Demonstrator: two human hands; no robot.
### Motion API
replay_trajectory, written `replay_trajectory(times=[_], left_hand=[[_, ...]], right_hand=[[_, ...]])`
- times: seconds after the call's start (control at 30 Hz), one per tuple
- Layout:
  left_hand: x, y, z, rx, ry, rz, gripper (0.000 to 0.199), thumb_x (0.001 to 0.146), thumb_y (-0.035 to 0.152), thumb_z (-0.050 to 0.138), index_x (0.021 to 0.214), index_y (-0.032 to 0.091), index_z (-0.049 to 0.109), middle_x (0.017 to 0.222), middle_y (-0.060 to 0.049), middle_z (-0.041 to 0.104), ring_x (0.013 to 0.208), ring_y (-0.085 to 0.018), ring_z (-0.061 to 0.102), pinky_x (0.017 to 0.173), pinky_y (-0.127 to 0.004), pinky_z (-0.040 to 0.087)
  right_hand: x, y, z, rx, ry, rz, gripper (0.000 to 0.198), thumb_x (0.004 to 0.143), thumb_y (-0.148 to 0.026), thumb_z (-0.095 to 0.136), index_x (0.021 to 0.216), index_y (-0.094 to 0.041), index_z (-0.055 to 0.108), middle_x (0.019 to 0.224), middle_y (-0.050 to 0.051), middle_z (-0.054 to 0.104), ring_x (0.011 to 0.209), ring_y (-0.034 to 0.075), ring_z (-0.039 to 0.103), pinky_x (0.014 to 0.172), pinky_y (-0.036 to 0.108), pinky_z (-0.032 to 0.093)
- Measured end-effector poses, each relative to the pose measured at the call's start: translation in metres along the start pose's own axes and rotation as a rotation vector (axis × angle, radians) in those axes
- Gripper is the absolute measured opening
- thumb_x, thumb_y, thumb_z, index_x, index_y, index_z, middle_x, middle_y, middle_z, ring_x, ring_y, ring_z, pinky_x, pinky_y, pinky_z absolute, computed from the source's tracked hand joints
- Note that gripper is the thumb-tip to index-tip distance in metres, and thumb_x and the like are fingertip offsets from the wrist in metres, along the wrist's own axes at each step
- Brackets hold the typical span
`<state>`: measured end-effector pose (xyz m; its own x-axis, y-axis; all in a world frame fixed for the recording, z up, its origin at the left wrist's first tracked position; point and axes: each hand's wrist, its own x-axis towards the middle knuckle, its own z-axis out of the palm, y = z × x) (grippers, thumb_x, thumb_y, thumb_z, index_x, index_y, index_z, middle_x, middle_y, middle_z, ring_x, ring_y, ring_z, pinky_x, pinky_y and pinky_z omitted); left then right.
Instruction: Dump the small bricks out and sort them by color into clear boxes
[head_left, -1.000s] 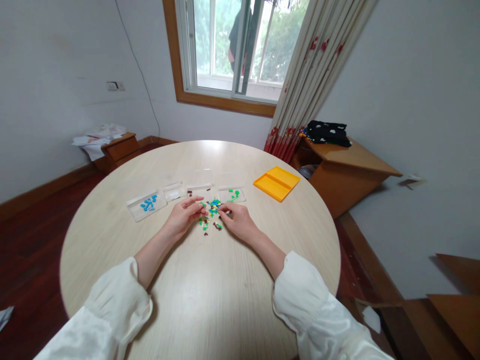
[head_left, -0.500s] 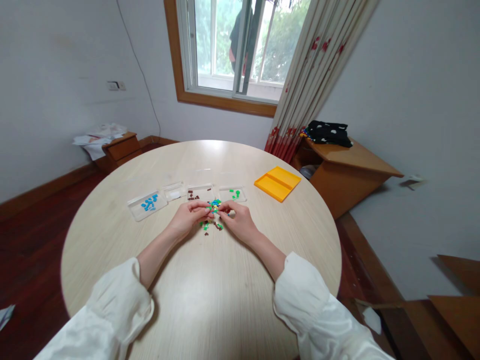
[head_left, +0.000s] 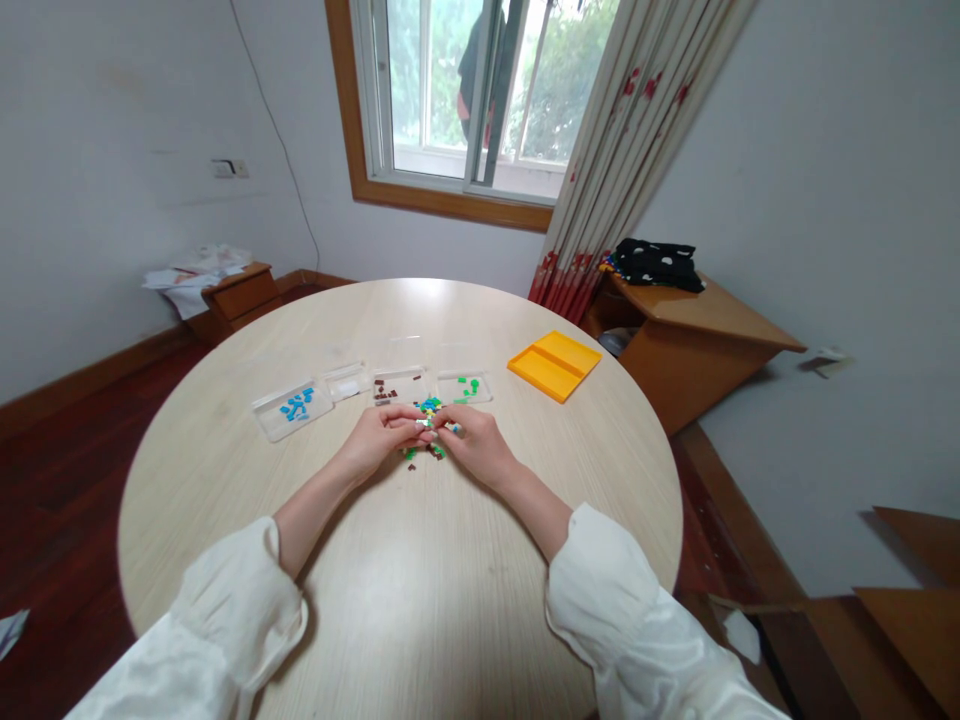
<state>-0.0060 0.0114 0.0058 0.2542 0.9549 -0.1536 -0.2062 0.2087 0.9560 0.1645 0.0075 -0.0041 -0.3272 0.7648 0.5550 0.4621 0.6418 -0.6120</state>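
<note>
Over a pile of small plastic bricks [head_left: 431, 404] in blue, green, yellow and brown, my left hand [head_left: 379, 437] and my right hand [head_left: 478, 440] meet at the fingertips. The left thumb and fingers pinch a tiny pale-green and white brick [head_left: 424, 424]. My right fingers are pressed together against its other side; whether they hold a separate piece is too small to see. Several green and brown bricks [head_left: 436, 453] lie on the table just below the hands. Part of the pile is hidden by the fingers.
On the round table [head_left: 405, 600] stand clear trays: one with blue bricks [head_left: 262, 424], one with a white piece [head_left: 346, 381], one with brown bricks [head_left: 410, 374], one with green bricks [head_left: 487, 386]. A yellow two-part tray [head_left: 555, 366] lies at the right.
My fingertips have drawn closer together, and the pale piece between them shows more clearly. The right hand has shifted slightly left. The trays and loose bricks stay in place.
</note>
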Motion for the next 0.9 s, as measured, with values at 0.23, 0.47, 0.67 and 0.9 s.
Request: replay_trajectory(times=[0.23, 0.47, 0.67, 0.9], left_hand=[[-0.0002, -0.0007, 0.0013, 0.020, 0.010, 0.020, 0.046, 0.043, 0.038, 0.087, 0.075, 0.011, 0.068, 0.067, -0.007, 0.072, 0.063, -0.016, 0.068, 0.069, -0.028, 0.054], [-0.0012, -0.0009, 0.0027, 0.030, 0.041, 0.038, 0.047, 0.040, 0.038, 0.088, 0.073, 0.012, 0.067, 0.066, -0.007, 0.072, 0.062, -0.017, 0.068, 0.067, -0.029, 0.054], [-0.0010, -0.0008, 0.0045, 0.045, 0.064, 0.054, 0.046, 0.040, 0.037, 0.087, 0.072, 0.012, 0.066, 0.064, -0.006, 0.071, 0.060, -0.018, 0.068, 0.062, -0.028, 0.053], [-0.0003, 0.0004, 0.0029, 0.079, 0.068, 0.083, 0.041, 0.044, 0.034, 0.085, 0.073, 0.012, 0.066, 0.062, -0.006, 0.070, 0.057, -0.017, 0.066, 0.057, -0.025, 0.049]], right_hand=[[0.0009, -0.0027, -0.0029, -0.060, -0.062, -0.008, 0.011, 0.079, -0.008, 0.059, 0.077, -0.019, 0.062, 0.079, 0.001, 0.066, 0.077, 0.013, 0.059, 0.074, 0.023, 0.043], [0.0010, -0.0035, -0.0031, -0.097, -0.073, -0.033, 0.011, 0.081, -0.009, 0.059, 0.076, -0.019, 0.061, 0.076, 0.000, 0.065, 0.075, 0.013, 0.058, 0.072, 0.023, 0.042], [0.0022, -0.0038, -0.0025, -0.103, -0.076, -0.060, 0.011, 0.082, -0.010, 0.059, 0.076, -0.018, 0.062, 0.077, 0.001, 0.065, 0.076, 0.013, 0.058, 0.072, 0.023, 0.042], [0.0016, -0.0029, -0.0001, -0.046, -0.065, -0.016, 0.008, 0.083, -0.013, 0.058, 0.082, -0.019, 0.064, 0.082, 0.002, 0.067, 0.080, 0.014, 0.061, 0.076, 0.025, 0.045]])
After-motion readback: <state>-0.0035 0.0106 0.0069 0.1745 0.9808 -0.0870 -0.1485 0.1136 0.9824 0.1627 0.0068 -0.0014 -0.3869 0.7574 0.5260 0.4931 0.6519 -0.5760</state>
